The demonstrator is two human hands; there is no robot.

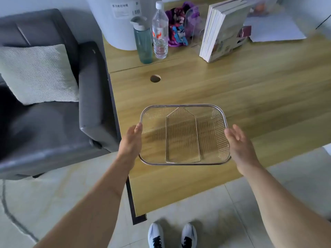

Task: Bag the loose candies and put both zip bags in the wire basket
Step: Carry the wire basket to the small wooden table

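Note:
An empty rectangular wire basket (pixel 182 105) with a mesh floor hovers just above the near part of the wooden table (pixel 250 86) and casts a shadow on it. My left hand (pixel 132 142) grips its left rim, thumb on top. My right hand (pixel 239 144) presses against the right rim with the palm turned inward. At the back of the table lies a heap of purple and pink wrapped candies (pixel 176 27), with a clear zip bag (pixel 192 20) with a purple top standing beside them. I see no second zip bag.
A teal bottle (pixel 143 43) and a clear water bottle (pixel 160 33) stand at the back left before a white bin (pixel 118 20). A stack of books (pixel 222 31) leans at the back, white paper (pixel 275 31) to its right. A grey sofa (pixel 53 104) adjoins the table's left edge.

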